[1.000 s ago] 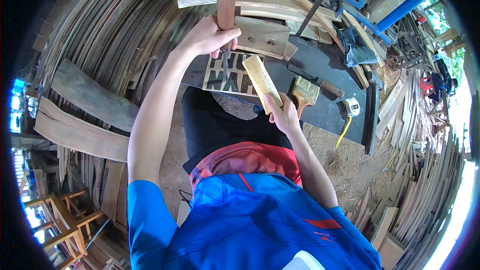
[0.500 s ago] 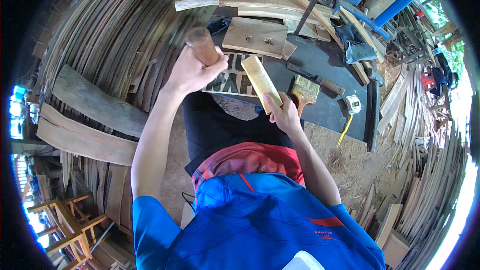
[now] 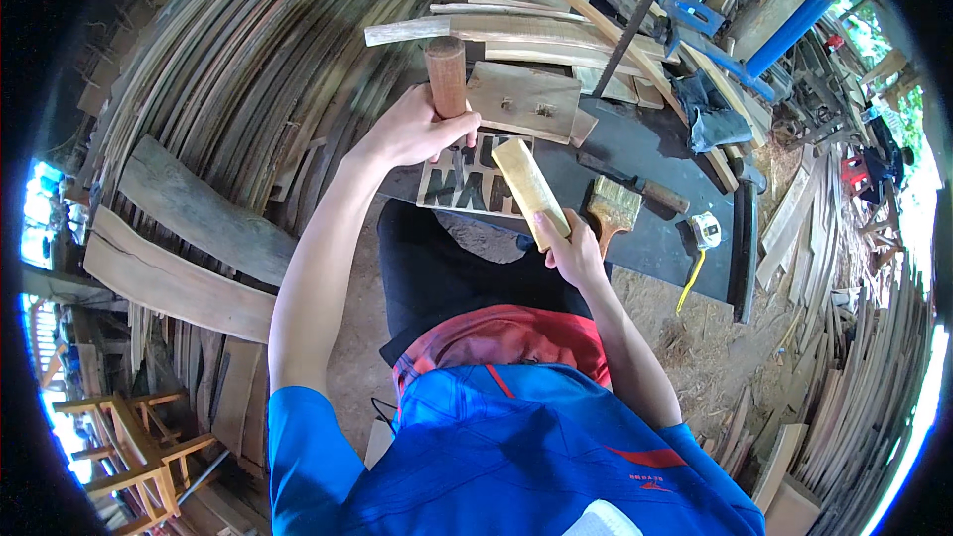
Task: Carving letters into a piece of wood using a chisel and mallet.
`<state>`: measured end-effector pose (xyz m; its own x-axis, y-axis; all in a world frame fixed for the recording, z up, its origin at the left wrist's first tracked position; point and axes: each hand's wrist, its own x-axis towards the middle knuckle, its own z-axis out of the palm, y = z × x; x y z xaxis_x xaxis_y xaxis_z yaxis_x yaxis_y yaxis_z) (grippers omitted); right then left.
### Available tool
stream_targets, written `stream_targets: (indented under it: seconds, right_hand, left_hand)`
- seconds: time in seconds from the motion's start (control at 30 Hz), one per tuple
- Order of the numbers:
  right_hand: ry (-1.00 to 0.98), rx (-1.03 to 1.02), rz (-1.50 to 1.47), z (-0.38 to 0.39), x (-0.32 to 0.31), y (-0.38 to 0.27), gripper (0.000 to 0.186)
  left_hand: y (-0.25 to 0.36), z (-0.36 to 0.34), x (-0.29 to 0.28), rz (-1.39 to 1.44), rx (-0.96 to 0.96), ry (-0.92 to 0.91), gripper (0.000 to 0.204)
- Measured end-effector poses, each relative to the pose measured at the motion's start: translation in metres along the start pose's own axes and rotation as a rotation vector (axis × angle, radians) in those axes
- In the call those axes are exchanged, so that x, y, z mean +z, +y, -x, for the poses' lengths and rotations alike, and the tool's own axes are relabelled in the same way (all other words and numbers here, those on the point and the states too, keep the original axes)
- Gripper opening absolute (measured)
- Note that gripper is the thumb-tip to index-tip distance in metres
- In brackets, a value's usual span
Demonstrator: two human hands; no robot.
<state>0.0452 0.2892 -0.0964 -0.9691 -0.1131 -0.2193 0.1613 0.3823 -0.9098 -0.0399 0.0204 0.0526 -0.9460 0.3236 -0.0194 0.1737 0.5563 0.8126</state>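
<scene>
My left hand (image 3: 409, 131) is closed round the upright brown wooden handle of a chisel (image 3: 447, 74). Its narrow blade points down at a pale wooden panel (image 3: 429, 191) with dark letter-like shapes, on the near side of the bench. Whether the blade's tip touches the panel I cannot tell. A long yellowish wooden block (image 3: 526, 184) is gripped at its near end by my right hand (image 3: 576, 250). The block's far end is raised over the panel's right side and hides part of it. Just right of that hand lies a wide paintbrush (image 3: 613, 203).
On the dark bench (image 3: 685, 258) lie a wooden-handled tool (image 3: 663, 197), a tape measure (image 3: 705, 230) with yellow tape out, and a board with two holes (image 3: 516, 99). A saw blade (image 3: 635, 20) rises behind, by a blue machine frame (image 3: 804, 25). Stacked planks (image 3: 199, 278) flank the left.
My left hand and the chisel have moved right and slightly down over the panel. My right hand still grips the block, now slightly lower. The whole view has shifted slightly.
</scene>
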Motion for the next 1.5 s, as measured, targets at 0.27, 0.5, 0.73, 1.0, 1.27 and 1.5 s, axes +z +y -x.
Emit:
stream_targets:
  seconds: [0.27,0.5,0.73,1.0,1.27,1.5]
  right_hand:
    - [0.020,-0.036,0.019,-0.003,0.003,0.003,0.065]
    - [0.013,-0.048,0.006,0.000,0.002,0.000,0.063]
    - [0.043,-0.079,0.077,-0.004,-0.010,-0.015,0.060]
    - [0.425,-0.822,0.060,0.033,-0.068,-0.208,0.047]
    - [0.398,-1.145,0.423,0.026,-0.074,-0.256,0.044]
    - [0.323,-1.092,0.669,0.040,-0.067,-0.237,0.044]
  left_hand:
    - [0.000,-0.001,0.010,0.010,-0.080,0.154,0.032]
    - [-0.004,0.019,0.012,0.080,-0.066,0.207,0.031]
    - [-0.008,0.025,0.010,0.172,-0.063,0.201,0.031]
    - [-0.008,0.020,0.022,0.110,-0.043,0.201,0.031]
    - [-0.019,0.021,0.018,0.027,-0.034,0.244,0.031]
    - [-0.020,0.026,0.020,0.071,0.119,0.282,0.024]
